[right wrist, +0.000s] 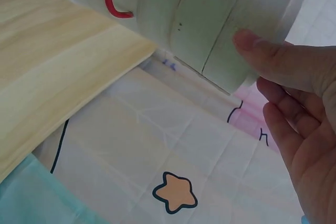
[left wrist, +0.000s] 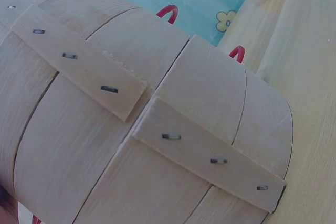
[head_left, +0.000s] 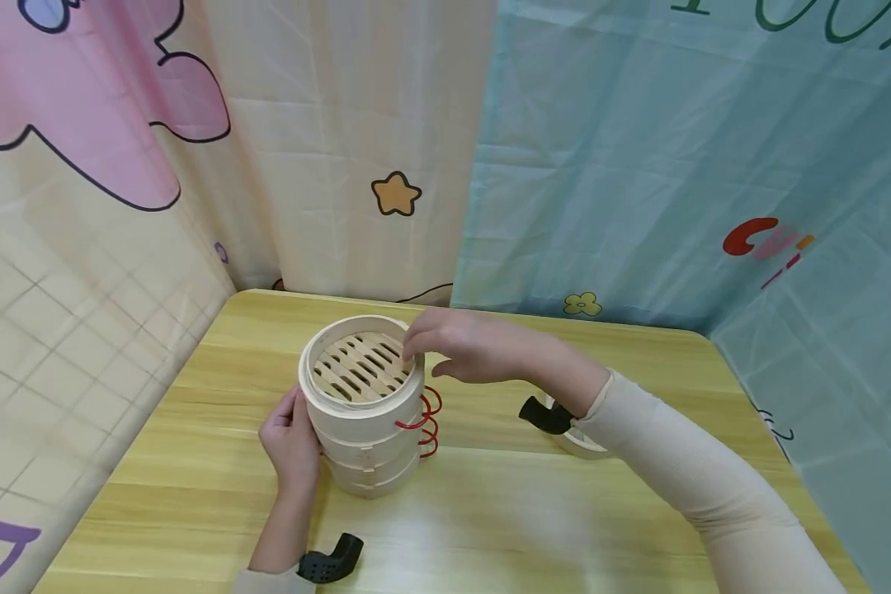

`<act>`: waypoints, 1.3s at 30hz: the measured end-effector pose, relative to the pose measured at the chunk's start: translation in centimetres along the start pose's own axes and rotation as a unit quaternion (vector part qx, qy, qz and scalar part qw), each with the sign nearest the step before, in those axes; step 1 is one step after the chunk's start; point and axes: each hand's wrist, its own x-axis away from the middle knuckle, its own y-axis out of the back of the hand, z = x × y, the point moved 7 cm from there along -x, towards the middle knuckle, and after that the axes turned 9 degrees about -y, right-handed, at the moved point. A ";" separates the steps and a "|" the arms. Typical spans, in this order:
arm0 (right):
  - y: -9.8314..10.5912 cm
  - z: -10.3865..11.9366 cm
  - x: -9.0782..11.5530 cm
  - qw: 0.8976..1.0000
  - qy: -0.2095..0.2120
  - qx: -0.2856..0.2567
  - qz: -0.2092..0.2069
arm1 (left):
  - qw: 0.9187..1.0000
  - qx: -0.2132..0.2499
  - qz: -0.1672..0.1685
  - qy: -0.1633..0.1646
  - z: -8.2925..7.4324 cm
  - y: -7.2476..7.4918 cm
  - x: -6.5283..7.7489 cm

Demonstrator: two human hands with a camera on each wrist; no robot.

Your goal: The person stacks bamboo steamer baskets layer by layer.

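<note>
A tall stack of round bamboo steamer baskets stands on the table, its slatted base visible inside the top tier. Red loop handles stick out along its right side. My left hand holds the stack from the left near the upper tiers, with its fingertips partly hidden behind the wall. At the top right, my right hand pinches the rim of the uppermost tier. From the right wrist view, its thumb lies against the outer wall; some fingertips are hidden.
Right of the stack lies a round pale wooden piece, partly covered by the right forearm and the black wrist device. The wooden table meets printed curtains at the back and sides.
</note>
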 end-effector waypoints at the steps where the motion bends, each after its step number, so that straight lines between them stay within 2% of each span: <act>1: -0.1 0.1 -0.1 1.000 0.009 0.011 -0.009 | 1.000 0.000 0.001 0.000 0.0 0.0 0.0; 8: -0.3 0.4 0.0 0.996 0.053 0.030 -0.064 | 1.000 -0.005 0.001 -0.001 -0.1 0.1 0.1; 9: -0.4 0.4 0.1 0.996 0.055 0.030 -0.066 | 1.000 -0.004 0.002 -0.003 -0.5 0.0 0.2; 15: -0.5 0.8 0.0 0.995 0.065 0.029 -0.070 | 1.000 -0.011 0.006 0.004 -0.3 0.3 0.1; 16: -0.5 1.0 0.0 0.995 0.066 0.029 -0.068 | 1.000 -0.015 0.005 0.008 0.1 0.4 0.0; 24: -0.6 2.8 0.0 0.993 0.071 0.055 -0.075 | 1.000 -0.018 0.000 0.007 -0.3 0.7 0.0; 29: -1.0 3.7 0.0 0.993 0.066 0.060 -0.077 | 1.000 -0.007 -0.002 0.001 -0.4 0.8 -0.1; 34: -1.4 4.6 -0.3 0.995 0.054 0.040 -0.075 | 1.000 -0.006 -0.004 -0.001 -0.4 1.0 -0.1; 39: -1.9 5.3 -0.6 0.996 0.013 0.028 -0.081 | 1.000 -0.004 -0.002 -0.001 -0.4 1.0 -0.1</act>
